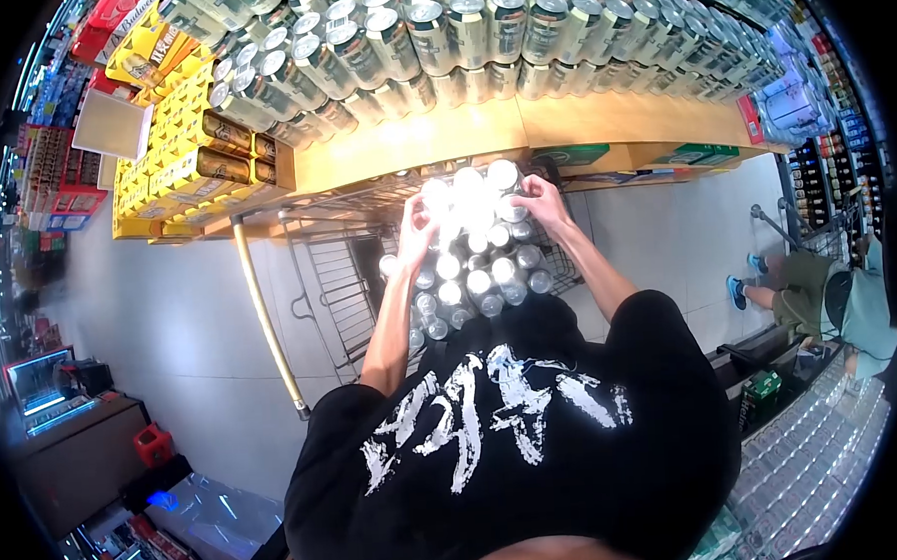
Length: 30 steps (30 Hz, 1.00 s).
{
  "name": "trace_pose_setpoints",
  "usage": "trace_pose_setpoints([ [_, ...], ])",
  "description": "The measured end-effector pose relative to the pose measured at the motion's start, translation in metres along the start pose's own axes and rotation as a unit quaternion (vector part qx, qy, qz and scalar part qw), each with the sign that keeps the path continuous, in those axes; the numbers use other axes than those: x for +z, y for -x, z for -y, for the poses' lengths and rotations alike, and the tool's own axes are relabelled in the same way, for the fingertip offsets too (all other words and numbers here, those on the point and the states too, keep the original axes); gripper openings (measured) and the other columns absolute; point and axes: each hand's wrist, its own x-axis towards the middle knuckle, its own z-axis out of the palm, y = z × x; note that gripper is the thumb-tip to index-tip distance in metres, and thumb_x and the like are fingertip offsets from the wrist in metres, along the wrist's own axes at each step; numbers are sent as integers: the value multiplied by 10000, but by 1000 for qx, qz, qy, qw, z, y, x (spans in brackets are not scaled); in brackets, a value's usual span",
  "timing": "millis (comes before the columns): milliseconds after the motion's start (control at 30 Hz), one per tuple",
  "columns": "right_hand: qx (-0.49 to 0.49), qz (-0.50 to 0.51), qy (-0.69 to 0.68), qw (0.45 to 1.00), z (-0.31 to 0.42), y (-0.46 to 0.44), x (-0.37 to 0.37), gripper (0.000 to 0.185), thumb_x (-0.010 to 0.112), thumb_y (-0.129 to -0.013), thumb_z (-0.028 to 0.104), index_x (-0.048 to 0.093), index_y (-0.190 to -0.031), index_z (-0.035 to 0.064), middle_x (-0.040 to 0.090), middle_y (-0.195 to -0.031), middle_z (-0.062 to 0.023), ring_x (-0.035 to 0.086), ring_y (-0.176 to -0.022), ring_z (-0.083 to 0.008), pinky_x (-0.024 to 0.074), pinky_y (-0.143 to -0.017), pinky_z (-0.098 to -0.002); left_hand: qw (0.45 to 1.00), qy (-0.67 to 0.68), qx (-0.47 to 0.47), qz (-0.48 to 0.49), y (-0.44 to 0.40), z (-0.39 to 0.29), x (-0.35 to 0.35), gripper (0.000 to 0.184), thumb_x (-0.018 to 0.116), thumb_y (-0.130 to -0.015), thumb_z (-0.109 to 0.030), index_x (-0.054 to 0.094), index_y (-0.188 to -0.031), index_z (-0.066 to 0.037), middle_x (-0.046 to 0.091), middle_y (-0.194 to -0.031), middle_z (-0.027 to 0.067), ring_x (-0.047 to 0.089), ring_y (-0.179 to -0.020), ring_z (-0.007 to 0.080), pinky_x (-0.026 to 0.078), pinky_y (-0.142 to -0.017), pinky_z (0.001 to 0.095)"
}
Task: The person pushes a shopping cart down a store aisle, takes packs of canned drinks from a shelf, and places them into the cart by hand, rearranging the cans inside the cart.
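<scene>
In the head view, the left hand [418, 229] and the right hand [543, 202] are at two opposite sides of the upper cans [470, 201], and the grip of each is closed on their edge. Strong glare covers part of these cans. They are above the wire cart [344, 285], close to the wooden shelf [408, 147]. More silver cans [489, 280] stand between them and the black T-shirt [515, 427].

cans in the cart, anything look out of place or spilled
One can juts out to the left of the other cans, so it looks out of line. No spill shows, but glare washes out the farther ones.
</scene>
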Motion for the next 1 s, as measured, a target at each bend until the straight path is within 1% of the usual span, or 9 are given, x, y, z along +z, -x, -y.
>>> trace_pose_setpoints([
  [133,30,-9,-1,1000,-40,2,-21,312,724,-719,45,422,-715,126,429,-671,67,406,-601,-33,304,-488,-201,1000,15,-21,3,-5,40,26,483,719,-813,-181,478,-1231,-214,594,-913,5,511,-868,105,399,-772,283],
  [200,47,-21,-4,999,-62,3,-26,322,737,-717,65,421,-711,129,440,-684,58,426,-606,-42,318,-483,-205,1000,21,-18,7,-11,67,31,490,720,-815,-168,470,-1234,-222,607,-918,0,519,-746,85,388,-586,245],
  [333,131,-58,10,990,-95,6,-34,399,853,-617,211,498,-749,86,483,-694,11,488,-667,-89,402,-559,-247,991,-17,-133,9,-5,65,47,557,725,-819,-239,418,-1283,-228,599,-1036,22,530,-779,102,396,-591,264],
  [433,113,-101,69,986,-117,-5,-35,396,822,-649,315,599,-808,29,582,-749,-40,553,-700,-131,436,-609,-281,990,-27,-137,31,0,73,60,573,706,-840,-281,382,-1309,-226,588,-1080,62,527,-876,145,415,-677,320],
  [600,206,-74,96,971,-120,-13,-34,516,776,-696,382,644,-1035,16,657,-950,-92,609,-832,-171,464,-687,-294,990,-20,-140,18,-5,107,53,544,656,-876,-302,368,-1328,-211,574,-1069,51,474,-767,104,372,-612,292],
  [667,205,-74,91,972,-122,-7,-27,501,778,-694,360,647,-1019,1,663,-940,-92,610,-855,-182,461,-751,-293,985,20,-168,34,-13,129,48,551,634,-887,-334,366,-1345,-189,531,-1205,58,514,-1053,190,435,-810,388],
  [767,212,-51,129,967,-131,-13,-25,585,800,-666,347,626,-1075,-32,657,-1034,-141,612,-959,-216,468,-829,-307,974,26,-213,73,-5,125,50,612,631,-878,-367,358,-1398,-195,329,-1457,116,215,-1382,295,144,-1105,497],
  [900,211,-25,192,958,-126,-16,-32,667,831,-624,391,605,-1088,-31,646,-1067,-175,609,-1007,-244,468,-867,-316,959,11,-215,183,8,87,55,649,558,-920,-356,260,-1471,-187,187,-1534,134,66,-1427,309,34,-1120,522],
  [1000,167,-26,239,956,-132,-15,-37,581,804,-669,413,599,-1049,25,622,-1116,-181,595,-1032,-273,460,-895,-338,951,-116,-156,240,28,53,61,655,564,-906,-424,319,-1450,-153,250,-1508,146,190,-1405,281,166,-1128,422],
])
